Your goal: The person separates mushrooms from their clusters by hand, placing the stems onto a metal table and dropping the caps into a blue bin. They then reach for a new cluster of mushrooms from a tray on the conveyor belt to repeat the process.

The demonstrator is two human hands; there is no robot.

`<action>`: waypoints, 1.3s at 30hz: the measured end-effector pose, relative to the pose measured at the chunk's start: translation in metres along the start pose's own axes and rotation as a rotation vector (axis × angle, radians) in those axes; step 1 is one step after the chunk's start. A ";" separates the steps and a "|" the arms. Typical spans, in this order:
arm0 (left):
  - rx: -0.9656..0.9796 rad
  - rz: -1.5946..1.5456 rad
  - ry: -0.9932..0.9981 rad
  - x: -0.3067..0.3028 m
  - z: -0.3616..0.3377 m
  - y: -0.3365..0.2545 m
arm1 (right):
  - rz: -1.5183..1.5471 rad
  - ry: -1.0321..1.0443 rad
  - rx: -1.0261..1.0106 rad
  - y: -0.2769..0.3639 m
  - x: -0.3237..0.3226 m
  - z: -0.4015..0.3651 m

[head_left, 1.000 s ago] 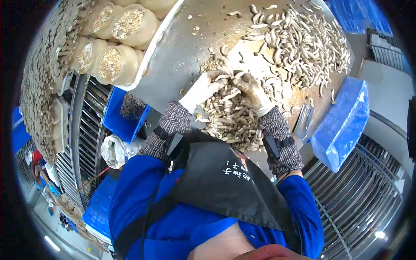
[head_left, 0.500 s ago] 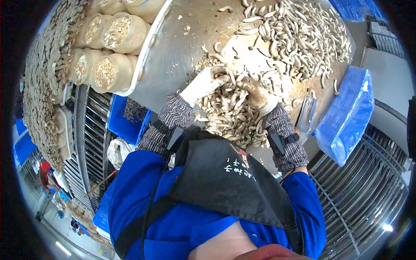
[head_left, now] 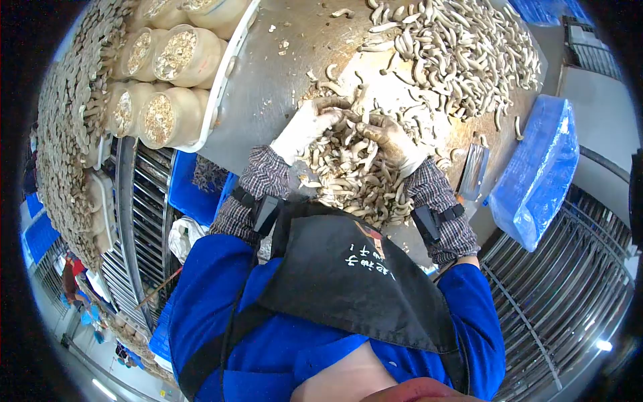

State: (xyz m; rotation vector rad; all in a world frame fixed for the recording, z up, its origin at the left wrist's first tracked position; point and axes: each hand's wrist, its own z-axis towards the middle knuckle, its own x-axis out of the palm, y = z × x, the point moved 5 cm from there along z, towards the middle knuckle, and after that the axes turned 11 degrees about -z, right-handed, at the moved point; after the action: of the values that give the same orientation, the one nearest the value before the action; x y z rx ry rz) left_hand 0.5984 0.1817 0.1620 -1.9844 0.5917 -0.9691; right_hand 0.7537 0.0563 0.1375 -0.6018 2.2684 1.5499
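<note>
My left hand (head_left: pixel 313 126), in a white glove with soiled fingertips, is closed in a pinch over a heap of small grey-brown mushrooms (head_left: pixel 362 181). Close beside it, my right hand (head_left: pixel 395 141), in a similarly soiled glove, pinches with thumb and fingers. A pale mushroom (head_left: pixel 360 100) stands up between the two hands. The fingers partly cover what they grip, which looks like mushrooms. Beyond my right hand spreads a larger pile of mushrooms (head_left: pixel 462 60) on the metal table (head_left: pixel 261 87).
A white crate (head_left: pixel 218 94) of bottles (head_left: pixel 181 57) filled with crumbly substrate stands at the left. On the right are a flat metal blade (head_left: pixel 473 172) and a blue plastic bag (head_left: pixel 536 174). A blue bin (head_left: pixel 189 187) sits below left, near metal racks (head_left: pixel 151 167).
My left hand's fingers have straightened a little and shifted slightly left. My right hand's fingertips have moved left, closer to the left hand. The view has shifted slightly.
</note>
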 end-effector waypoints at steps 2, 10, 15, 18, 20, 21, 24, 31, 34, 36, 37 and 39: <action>0.086 0.068 -0.010 -0.007 0.003 -0.001 | 0.213 0.065 0.083 -0.001 -0.001 -0.002; 0.002 0.461 0.109 0.008 0.007 0.004 | 0.810 0.176 0.257 0.040 -0.015 -0.019; 0.103 0.680 0.148 0.029 0.004 -0.005 | 0.637 0.217 0.335 0.029 -0.005 -0.018; 0.117 0.721 -0.011 0.042 0.000 -0.009 | 0.541 0.009 0.452 0.030 -0.016 -0.019; 0.275 0.476 -0.270 0.037 0.000 -0.003 | 1.350 -0.023 0.285 -0.006 0.010 -0.009; 0.330 0.313 -0.356 0.034 0.002 0.006 | 0.686 -0.097 0.074 -0.001 -0.002 -0.005; 0.183 -0.070 -0.591 0.006 0.003 0.029 | 0.043 -0.248 -0.137 0.022 -0.016 -0.004; -0.125 -0.569 -0.103 0.038 -0.018 0.039 | 0.614 -0.742 0.228 -0.006 -0.024 -0.008; 0.014 -0.382 -0.117 0.055 -0.020 0.028 | 0.334 -0.634 0.419 0.061 -0.047 -0.026; 0.070 -0.350 -0.090 0.063 -0.020 0.014 | 0.630 -0.656 0.336 0.073 -0.042 -0.025; 0.125 -0.318 -0.061 0.067 -0.020 0.010 | 0.583 -0.747 0.273 0.054 -0.036 -0.023; 0.077 -0.300 -0.056 0.068 -0.017 0.017 | 0.511 -0.887 0.157 0.038 -0.028 -0.021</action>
State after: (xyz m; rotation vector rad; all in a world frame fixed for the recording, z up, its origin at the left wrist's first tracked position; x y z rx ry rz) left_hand 0.6242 0.1167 0.1820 -2.0594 0.2245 -1.0934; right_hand 0.7573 0.0531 0.1894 0.6532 1.8387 1.3954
